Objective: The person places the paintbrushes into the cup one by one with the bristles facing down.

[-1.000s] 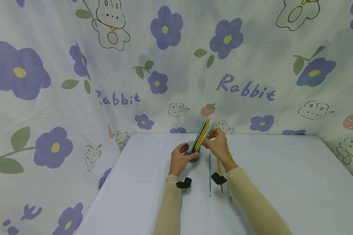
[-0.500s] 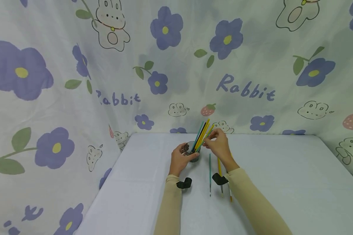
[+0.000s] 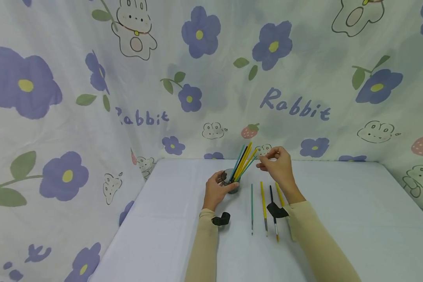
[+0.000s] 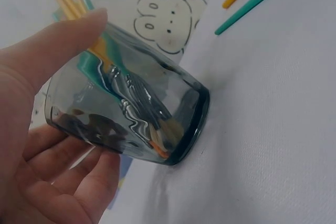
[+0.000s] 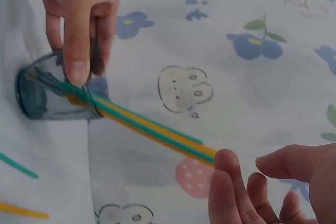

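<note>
My left hand grips a clear grey glass cup, its thumb over the near side and fingers round the far side. Several paintbrushes with yellow, green and dark handles lean to the right in the cup, bristles down. In the left wrist view the bristle ends show through the glass. My right hand hovers just right of the handle tips. In the right wrist view its thumb stands apart from the other fingers, with nothing pinched between; whether a fingertip touches a handle end, I cannot tell.
On the white table lie a green brush, a yellow brush, a dark-handled brush and another yellow brush partly under the right wrist. A curtain with flowers and rabbits hangs behind the table.
My right hand has let go of a brush in the cup and moved right and slightly up. More of the brushes on the table shows. The left hand and cup stay put.
</note>
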The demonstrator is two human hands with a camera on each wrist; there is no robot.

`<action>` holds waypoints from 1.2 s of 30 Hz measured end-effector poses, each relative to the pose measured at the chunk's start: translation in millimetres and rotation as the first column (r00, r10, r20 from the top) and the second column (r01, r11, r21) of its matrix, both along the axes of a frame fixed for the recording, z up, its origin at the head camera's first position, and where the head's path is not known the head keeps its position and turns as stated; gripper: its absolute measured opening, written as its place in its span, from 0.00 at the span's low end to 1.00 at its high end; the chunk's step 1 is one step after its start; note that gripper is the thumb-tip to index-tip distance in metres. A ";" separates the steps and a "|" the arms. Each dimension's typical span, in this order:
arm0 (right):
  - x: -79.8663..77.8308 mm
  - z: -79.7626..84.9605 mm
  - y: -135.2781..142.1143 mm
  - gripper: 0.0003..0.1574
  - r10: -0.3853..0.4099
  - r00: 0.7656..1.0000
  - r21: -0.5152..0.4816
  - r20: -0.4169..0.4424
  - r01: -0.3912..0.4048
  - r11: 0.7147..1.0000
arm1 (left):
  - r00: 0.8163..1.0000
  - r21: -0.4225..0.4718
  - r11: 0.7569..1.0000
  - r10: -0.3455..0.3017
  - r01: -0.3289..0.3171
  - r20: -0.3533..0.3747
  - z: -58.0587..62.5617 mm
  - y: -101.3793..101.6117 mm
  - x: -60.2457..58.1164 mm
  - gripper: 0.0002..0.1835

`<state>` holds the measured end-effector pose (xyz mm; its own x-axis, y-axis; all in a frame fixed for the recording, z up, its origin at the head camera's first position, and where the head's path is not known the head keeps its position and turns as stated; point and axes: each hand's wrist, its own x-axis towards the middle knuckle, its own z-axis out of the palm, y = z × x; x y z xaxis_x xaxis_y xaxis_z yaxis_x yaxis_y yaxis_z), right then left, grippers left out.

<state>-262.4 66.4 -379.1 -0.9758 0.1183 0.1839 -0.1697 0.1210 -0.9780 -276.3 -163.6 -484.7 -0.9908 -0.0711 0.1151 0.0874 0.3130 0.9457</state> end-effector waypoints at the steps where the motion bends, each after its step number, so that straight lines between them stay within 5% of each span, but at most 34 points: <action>1: 0.9 0.2 4.7 0.16 -0.010 1.000 0.007 0.001 0.010 1.000 | 1.000 -0.001 1.000 -0.001 0.001 -0.001 0.3 -0.1 0.2 0.45; 18: 27.4 -36.4 61.8 0.22 -0.149 0.985 0.217 0.089 0.127 0.968 | 1.000 -0.014 1.000 0.004 -0.004 -0.001 1.6 1.9 1.2 0.44; 27: 30.6 -55.9 72.0 0.24 -0.114 0.986 0.284 0.123 0.075 0.956 | 1.000 -0.019 1.000 -0.001 0.001 -0.002 2.5 1.5 0.1 0.45; 36: 28.9 -66.3 72.4 0.29 -0.112 0.973 0.403 0.200 0.022 0.915 | 1.000 -0.022 1.000 0.007 -0.007 0.002 0.8 1.7 -0.4 0.45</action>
